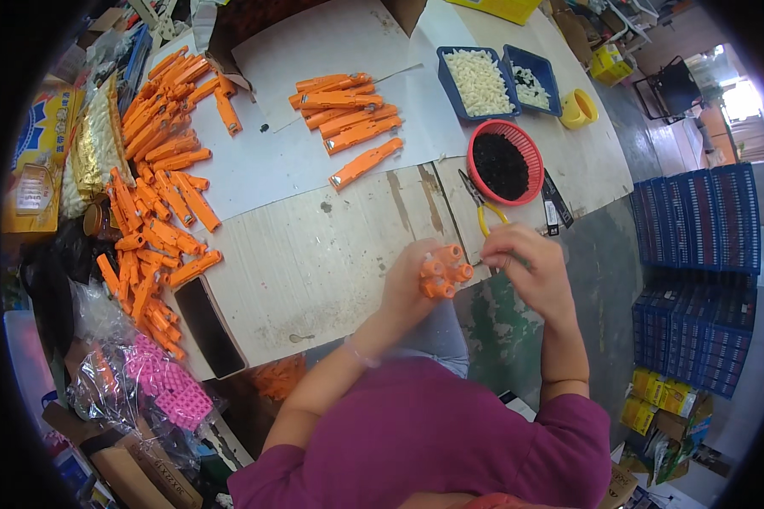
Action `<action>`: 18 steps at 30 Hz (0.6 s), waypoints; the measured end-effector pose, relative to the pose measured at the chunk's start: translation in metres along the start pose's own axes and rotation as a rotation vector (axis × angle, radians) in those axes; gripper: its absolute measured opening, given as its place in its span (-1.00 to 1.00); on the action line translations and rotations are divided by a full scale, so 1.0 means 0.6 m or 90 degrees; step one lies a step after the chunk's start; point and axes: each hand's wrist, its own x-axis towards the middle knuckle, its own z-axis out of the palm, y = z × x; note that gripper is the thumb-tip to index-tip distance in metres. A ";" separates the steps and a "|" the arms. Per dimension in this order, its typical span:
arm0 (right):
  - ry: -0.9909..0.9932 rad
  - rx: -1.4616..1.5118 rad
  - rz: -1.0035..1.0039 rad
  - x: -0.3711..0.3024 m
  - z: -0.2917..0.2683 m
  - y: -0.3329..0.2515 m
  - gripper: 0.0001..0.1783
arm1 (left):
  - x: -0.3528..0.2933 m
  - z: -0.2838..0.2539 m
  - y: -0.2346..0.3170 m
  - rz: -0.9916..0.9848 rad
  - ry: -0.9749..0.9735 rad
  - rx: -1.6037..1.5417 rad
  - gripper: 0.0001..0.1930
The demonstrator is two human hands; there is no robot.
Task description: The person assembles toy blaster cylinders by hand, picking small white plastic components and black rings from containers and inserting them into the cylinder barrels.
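Your left hand (407,284) grips orange parts (434,269) just below frame centre; your right hand (530,265) has fingertips pinched, contents indeterminable. Apparent step: working the parts' ends. Next move likely requires precise fingertip alignment.

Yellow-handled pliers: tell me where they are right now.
In the head view, the pliers lie right of centre on the worktable, close by the lower-left side of the red basket and just beyond the right hand.
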 end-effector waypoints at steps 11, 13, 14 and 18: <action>0.055 -0.139 -0.100 -0.023 0.035 -0.007 -0.85 | -0.004 0.002 0.001 -0.030 -0.001 -0.085 -0.35; 0.063 -0.186 -0.181 -0.021 0.038 -0.004 -0.84 | -0.005 0.003 0.002 -0.050 -0.005 -0.100 -0.35; 0.063 -0.187 -0.180 -0.022 0.039 -0.001 -0.84 | -0.005 0.003 0.002 -0.050 -0.005 -0.101 -0.35; 0.072 -0.169 -0.244 -0.027 0.041 0.011 -0.79 | -0.003 0.000 -0.001 -0.006 0.002 -0.017 -0.34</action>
